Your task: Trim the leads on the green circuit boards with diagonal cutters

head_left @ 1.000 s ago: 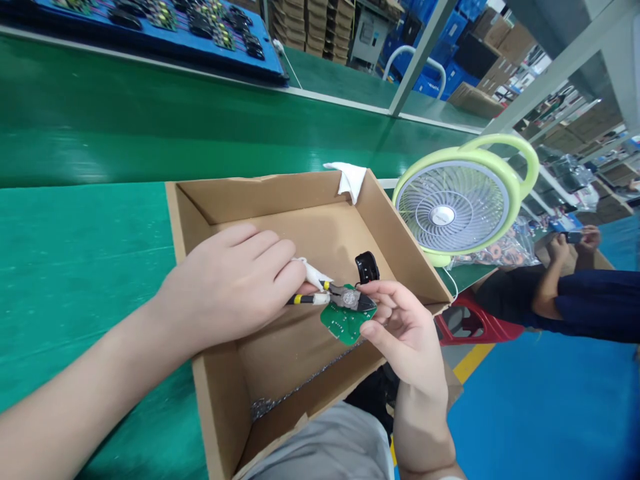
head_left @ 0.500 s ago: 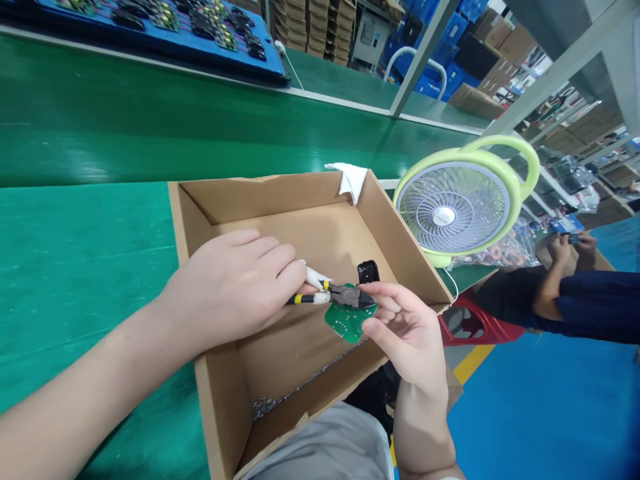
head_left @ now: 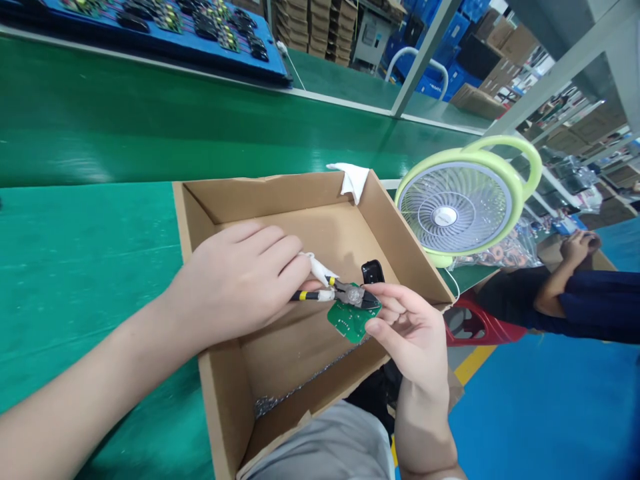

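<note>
My left hand (head_left: 235,283) is closed around the yellow-banded handles of small cutting pliers (head_left: 340,293), whose jaws rest on a green circuit board (head_left: 350,321). My right hand (head_left: 407,330) pinches that board by its edge with thumb and fingers. A black component (head_left: 373,271) sticks up from the board's far side. Both hands work over an open cardboard box (head_left: 280,200) on the green bench. Small metal clippings (head_left: 273,402) lie along the box's near inner wall.
A white cloth (head_left: 350,179) hangs on the box's far corner. A lime-green desk fan (head_left: 463,203) stands right of the box. A blue tray of parts (head_left: 165,27) sits across the belt. Another person's arm (head_left: 565,267) shows at far right.
The pliers' handles have spread slightly. Both hands and the board have shifted a little to the right in view. The other person's hands at far right moved.
</note>
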Demonstrator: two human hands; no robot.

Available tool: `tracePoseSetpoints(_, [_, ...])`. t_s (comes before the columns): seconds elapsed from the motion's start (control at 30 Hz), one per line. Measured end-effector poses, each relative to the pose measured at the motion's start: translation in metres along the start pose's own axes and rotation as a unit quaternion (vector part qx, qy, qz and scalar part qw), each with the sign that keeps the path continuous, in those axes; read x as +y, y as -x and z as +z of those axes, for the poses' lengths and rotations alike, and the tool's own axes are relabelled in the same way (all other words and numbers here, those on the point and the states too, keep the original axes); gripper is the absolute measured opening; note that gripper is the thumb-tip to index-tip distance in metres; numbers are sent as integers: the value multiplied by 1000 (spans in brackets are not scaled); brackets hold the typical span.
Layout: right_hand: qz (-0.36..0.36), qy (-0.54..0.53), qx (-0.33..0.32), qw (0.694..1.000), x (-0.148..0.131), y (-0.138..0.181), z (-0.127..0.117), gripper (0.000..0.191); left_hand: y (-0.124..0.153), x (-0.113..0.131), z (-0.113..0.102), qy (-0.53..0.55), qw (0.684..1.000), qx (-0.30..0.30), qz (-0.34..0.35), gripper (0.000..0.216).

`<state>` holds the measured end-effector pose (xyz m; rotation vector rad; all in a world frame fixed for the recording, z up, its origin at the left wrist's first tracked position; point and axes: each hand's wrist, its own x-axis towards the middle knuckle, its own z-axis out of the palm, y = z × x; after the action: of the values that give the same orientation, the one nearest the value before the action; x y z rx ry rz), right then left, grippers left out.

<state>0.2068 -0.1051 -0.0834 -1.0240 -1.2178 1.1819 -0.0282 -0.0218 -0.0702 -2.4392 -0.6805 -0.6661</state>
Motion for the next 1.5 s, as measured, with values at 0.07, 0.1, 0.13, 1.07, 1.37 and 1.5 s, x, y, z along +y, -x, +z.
tracePoseSetpoints(0.07, [-1,-5,-2,1000,1,0,0,35,-1,0,0,-3,1000,-2,1,36])
tracePoseSetpoints(0.1, [0,-9,-4,1000,1,0,1,37,-1,1,0,-6,1000,-5,-2,36])
tracePoseSetpoints(0.13, [2,-14,-6,1000,1,1,1,39,-1,1,-1,-10,1000,-8,-6,37])
tracePoseSetpoints(1.07, [-2,3,-5,1000,-4,0,6,45,5,2,3,9,999,-5,-32,35])
tracePoseSetpoints(1.37, [-8,-6,4,1000,-3,0,5,43,1,0,2,-24,1000,18,-6,38])
tracePoseSetpoints(1.5, [-1,24,24,999,-3,0,5,36,-2,1,2,-9,1000,11,-5,41])
